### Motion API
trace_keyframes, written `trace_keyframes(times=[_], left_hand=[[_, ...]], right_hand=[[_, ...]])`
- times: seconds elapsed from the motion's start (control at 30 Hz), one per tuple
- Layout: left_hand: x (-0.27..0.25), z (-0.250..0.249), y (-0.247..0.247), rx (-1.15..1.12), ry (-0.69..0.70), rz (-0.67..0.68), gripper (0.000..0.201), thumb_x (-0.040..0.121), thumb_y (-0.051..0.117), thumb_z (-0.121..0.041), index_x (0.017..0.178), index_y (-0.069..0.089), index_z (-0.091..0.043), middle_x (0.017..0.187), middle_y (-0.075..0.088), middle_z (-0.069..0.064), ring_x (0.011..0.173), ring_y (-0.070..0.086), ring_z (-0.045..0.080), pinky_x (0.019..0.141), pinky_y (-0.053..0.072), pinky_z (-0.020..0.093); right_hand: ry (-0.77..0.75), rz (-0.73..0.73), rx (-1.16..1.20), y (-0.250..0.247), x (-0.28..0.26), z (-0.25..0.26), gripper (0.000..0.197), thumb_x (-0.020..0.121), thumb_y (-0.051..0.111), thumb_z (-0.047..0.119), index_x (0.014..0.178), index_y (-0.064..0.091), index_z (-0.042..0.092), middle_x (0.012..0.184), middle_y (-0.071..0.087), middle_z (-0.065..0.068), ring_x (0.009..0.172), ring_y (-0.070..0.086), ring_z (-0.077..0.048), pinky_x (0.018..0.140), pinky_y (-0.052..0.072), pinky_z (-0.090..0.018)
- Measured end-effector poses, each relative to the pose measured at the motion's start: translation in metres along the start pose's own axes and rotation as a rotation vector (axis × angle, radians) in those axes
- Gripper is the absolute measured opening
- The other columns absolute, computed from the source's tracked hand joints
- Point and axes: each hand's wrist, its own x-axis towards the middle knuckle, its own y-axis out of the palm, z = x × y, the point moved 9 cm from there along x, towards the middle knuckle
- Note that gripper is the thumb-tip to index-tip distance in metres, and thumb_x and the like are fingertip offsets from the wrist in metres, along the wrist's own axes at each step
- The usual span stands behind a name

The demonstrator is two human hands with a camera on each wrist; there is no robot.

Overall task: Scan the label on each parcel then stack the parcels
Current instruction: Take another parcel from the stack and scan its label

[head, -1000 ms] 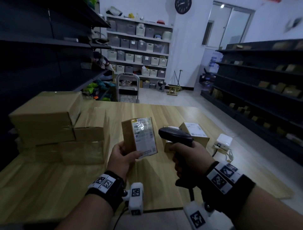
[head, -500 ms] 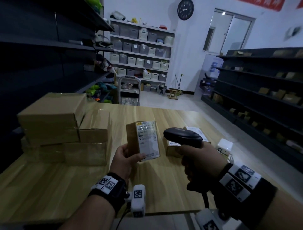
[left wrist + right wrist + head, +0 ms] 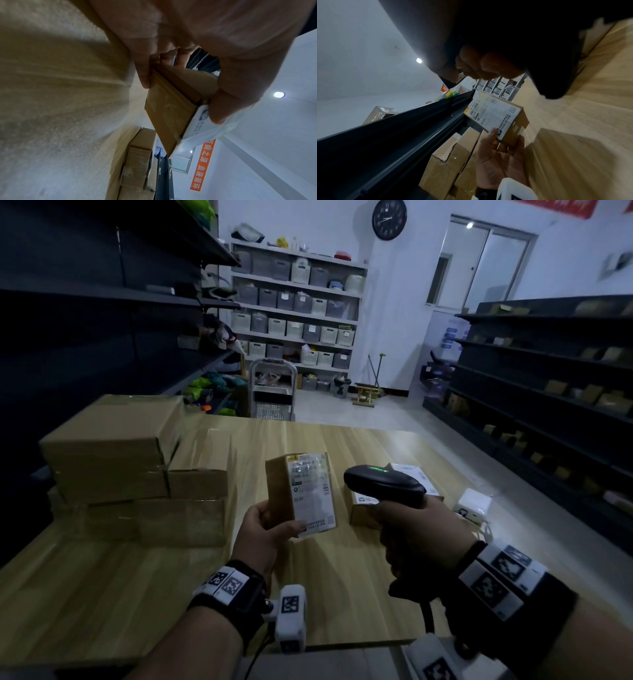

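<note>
My left hand (image 3: 265, 530) grips a small brown parcel (image 3: 301, 494) upright above the wooden table (image 3: 137, 594), its white label (image 3: 313, 491) turned toward the scanner. In the left wrist view the thumb and fingers (image 3: 144, 73) pinch the parcel (image 3: 169, 112) from both sides. My right hand (image 3: 418, 539) holds a black barcode scanner (image 3: 383, 484) just right of the parcel, a green light lit on its top. The right wrist view shows the label (image 3: 491, 115) facing the scanner. A stack of brown parcels (image 3: 137, 470) stands at the table's left. Another labelled parcel (image 3: 394, 498) lies behind the scanner.
A small white device (image 3: 474, 505) with a cable sits near the table's right edge. Dark shelving (image 3: 548, 392) runs along the right, more dark shelves (image 3: 85, 302) on the left. A trolley (image 3: 272, 392) stands beyond the table's far edge.
The scanner has moved slightly closer to the parcel and now shows a green light on top. My left hand still holds the parcel upright in about the same place.
</note>
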Motion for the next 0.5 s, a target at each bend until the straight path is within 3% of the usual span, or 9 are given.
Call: trace_keyframes(times=[0.1,0.2,0.23,0.33,0.4,0.5], left_hand=[[-0.001,0.000,0.002,-0.008,-0.008,0.008,0.104,0.046,0.103,-0.026,0.140,0.060,-0.014,0.120,0.084,0.008,0.113,0.079,0.032,0.102,0.061,0.056],[0.000,0.002,0.002,-0.023,-0.017,0.015,0.082,0.068,0.100,-0.012,0.139,0.060,-0.013,0.123,0.082,0.011,0.114,0.078,0.033,0.095,0.061,0.049],[0.000,0.002,0.001,-0.023,-0.017,0.013,0.081,0.068,0.100,-0.014,0.139,0.060,-0.014,0.124,0.082,0.011,0.114,0.079,0.033,0.096,0.061,0.049],[0.002,0.004,0.000,-0.032,-0.005,0.012,0.099,0.049,0.102,-0.032,0.138,0.062,-0.015,0.123,0.084,0.010,0.113,0.081,0.032,0.103,0.062,0.056],[0.005,0.005,-0.001,-0.028,-0.001,0.005,0.100,0.045,0.102,-0.033,0.137,0.063,-0.017,0.119,0.085,0.007,0.113,0.081,0.032,0.104,0.062,0.056],[0.005,0.007,-0.001,-0.001,-0.012,-0.013,0.081,0.062,0.101,-0.019,0.134,0.066,-0.018,0.116,0.086,0.007,0.110,0.083,0.032,0.101,0.064,0.056]], right_hand=[[-0.004,0.010,0.019,0.001,0.001,-0.002,0.018,0.097,0.068,0.010,0.081,0.060,0.012,0.053,0.041,-0.007,0.044,0.033,-0.018,0.051,0.028,-0.028],[0.012,0.035,0.079,0.001,0.004,-0.006,0.023,0.096,0.068,0.011,0.075,0.058,0.012,0.054,0.041,-0.009,0.044,0.034,-0.019,0.051,0.029,-0.028],[0.033,0.048,0.120,0.000,0.006,-0.009,0.023,0.095,0.068,0.011,0.075,0.058,0.012,0.055,0.040,-0.009,0.044,0.034,-0.019,0.050,0.030,-0.028],[0.098,0.075,0.293,-0.011,0.016,-0.024,0.019,0.094,0.071,0.021,0.081,0.059,0.012,0.057,0.039,-0.008,0.040,0.035,-0.020,0.045,0.035,-0.026],[0.145,0.088,0.406,-0.020,0.028,-0.039,0.026,0.093,0.069,0.030,0.077,0.056,0.014,0.057,0.037,-0.005,0.038,0.035,-0.017,0.041,0.035,-0.026],[0.166,0.081,0.566,-0.034,0.051,-0.062,0.028,0.088,0.067,0.035,0.073,0.051,0.016,0.053,0.033,-0.001,0.036,0.033,-0.016,0.038,0.035,-0.027]])
